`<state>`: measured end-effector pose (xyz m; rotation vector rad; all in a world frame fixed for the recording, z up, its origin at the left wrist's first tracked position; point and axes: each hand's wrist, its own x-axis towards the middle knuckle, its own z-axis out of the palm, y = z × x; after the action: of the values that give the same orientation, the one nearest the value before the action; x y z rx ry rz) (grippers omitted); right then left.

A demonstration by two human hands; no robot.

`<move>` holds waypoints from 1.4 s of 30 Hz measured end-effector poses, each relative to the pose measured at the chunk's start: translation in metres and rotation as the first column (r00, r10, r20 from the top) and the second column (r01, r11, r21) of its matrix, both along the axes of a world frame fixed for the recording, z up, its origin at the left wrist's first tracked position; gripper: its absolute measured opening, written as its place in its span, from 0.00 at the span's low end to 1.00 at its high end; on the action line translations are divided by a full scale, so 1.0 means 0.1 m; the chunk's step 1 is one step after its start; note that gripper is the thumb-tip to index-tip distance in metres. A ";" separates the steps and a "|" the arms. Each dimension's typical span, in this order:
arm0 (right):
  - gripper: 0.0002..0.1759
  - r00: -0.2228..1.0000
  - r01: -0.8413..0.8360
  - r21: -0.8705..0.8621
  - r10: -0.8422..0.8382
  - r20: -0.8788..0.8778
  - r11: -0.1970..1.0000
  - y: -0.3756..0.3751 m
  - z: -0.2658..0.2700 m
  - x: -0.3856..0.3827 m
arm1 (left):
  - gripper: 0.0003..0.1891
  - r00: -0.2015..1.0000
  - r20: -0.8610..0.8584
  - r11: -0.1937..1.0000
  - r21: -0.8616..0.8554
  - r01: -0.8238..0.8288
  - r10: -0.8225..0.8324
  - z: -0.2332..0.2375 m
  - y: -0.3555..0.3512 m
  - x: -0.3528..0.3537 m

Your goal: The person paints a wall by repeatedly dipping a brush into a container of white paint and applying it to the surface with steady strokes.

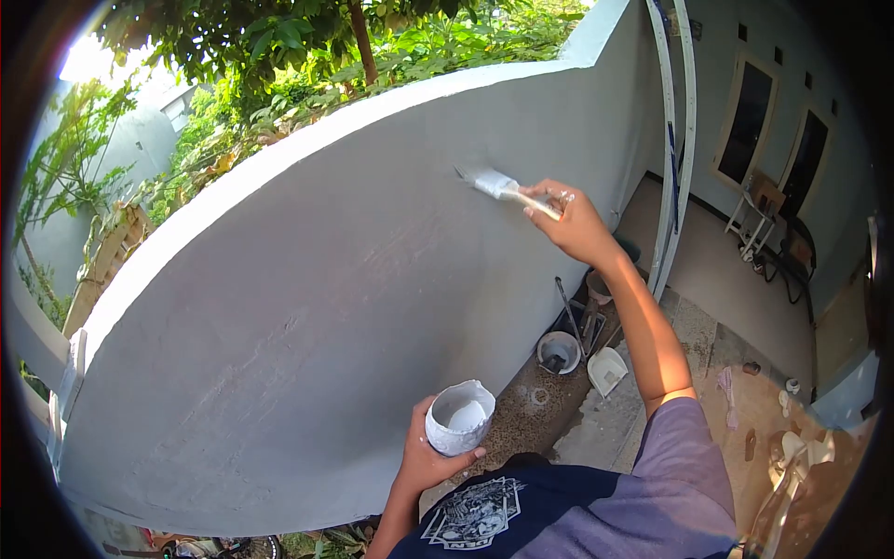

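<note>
A long grey wall [307,307] fills most of the view, curving from the lower left up to the far corner, with green trees [307,47] showing above its top edge. To the right a pale tiled floor [726,270] runs along the foot of the wall. On the ground at the wall's base stand a small round bucket [559,352] and, just beside it, a white scoop-like piece [607,370], though it is too small to identify for sure.

The left hand [428,456] is low in the view, fingers curled around the underside of a white cup [459,419] that holds pale paint. The right hand [573,224] is stretched out high, closed around the handle of a paintbrush [498,184]. Its bristles press against the wall near the upper middle, well apart from the cup.
</note>
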<state>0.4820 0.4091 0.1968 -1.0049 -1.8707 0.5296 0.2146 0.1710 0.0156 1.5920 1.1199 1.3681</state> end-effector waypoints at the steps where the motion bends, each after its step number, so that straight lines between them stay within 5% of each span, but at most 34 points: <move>1: 0.13 1.000 -0.005 -0.045 0.007 0.024 0.999 0.00 -0.17 0.02 | 0.50 1.000 0.002 1.000 0.003 -0.002 0.002 0.00 0.00 0.00; 5: 0.14 0.989 -0.047 -0.221 0.076 0.123 0.974 0.08 -0.92 0.22 | 0.52 0.999 -0.034 0.999 -0.034 0.009 -0.010 -0.07 -0.01 -0.04; 7: 0.15 0.927 -0.081 -0.365 0.204 0.315 0.928 0.13 -1.27 0.28 | 0.54 0.999 -0.027 0.999 -0.048 0.024 -0.025 -0.09 -0.02 -0.05; 9: 0.15 0.861 -0.131 -0.330 0.272 0.429 0.935 0.15 -1.47 0.27 | 0.54 0.999 -0.013 0.997 -0.069 0.029 -0.030 -0.07 -0.03 -0.04; 11: 0.15 0.760 -0.100 -0.379 0.317 0.568 0.920 0.03 -1.18 0.11 | 0.52 1.000 -0.004 0.999 -0.042 0.027 -0.027 -0.06 -0.04 -0.02; 13: 0.14 0.840 -0.130 -0.265 0.248 0.483 0.955 0.24 -0.93 0.05 | 0.50 1.000 0.006 1.000 -0.013 0.023 -0.023 -0.06 -0.04 -0.03; 18: 0.14 0.898 -0.111 -0.079 0.135 0.420 0.991 0.08 0.78 -0.04 | 0.55 1.000 -0.002 0.999 -0.044 0.014 -0.014 -0.05 -0.09 -0.08; 22: 0.15 0.941 -0.017 0.115 -0.023 0.338 0.993 -0.04 1.33 0.12 | 0.54 0.999 0.037 0.999 -0.037 0.004 -0.003 -0.05 -0.09 -0.10; 24: 0.16 0.986 0.001 0.277 -0.047 0.162 0.961 -0.04 1.36 0.20 | 0.52 0.998 0.051 0.999 0.011 -0.037 0.036 -0.04 -0.08 -0.10; 30: 0.15 0.989 0.145 0.151 -0.142 -0.031 0.978 -0.02 0.13 0.01 | 0.53 0.998 0.056 0.999 -0.008 -0.032 0.032 -0.09 -0.13 -0.15; 39: 0.16 0.986 0.084 -0.164 -0.058 0.157 0.983 -0.33 -2.59 -0.08 | 0.53 0.999 0.030 0.997 -0.067 -0.031 0.033 -0.08 -0.17 -0.24; 41: 0.19 0.906 0.055 -0.248 0.056 0.420 0.967 -0.37 -2.99 -0.01 | 0.53 1.000 0.003 0.997 -0.070 -0.028 0.029 -0.15 -0.15 -0.27; 42: 0.19 0.907 0.059 -0.245 0.051 0.418 0.968 -0.33 -3.04 0.01 | 0.53 1.000 -0.018 0.997 -0.067 -0.027 0.026 -0.16 -0.14 -0.27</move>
<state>0.4835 0.3761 -0.1074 -1.3799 -2.2191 0.5938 0.1874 0.1574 -0.0003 1.5491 1.1887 1.3224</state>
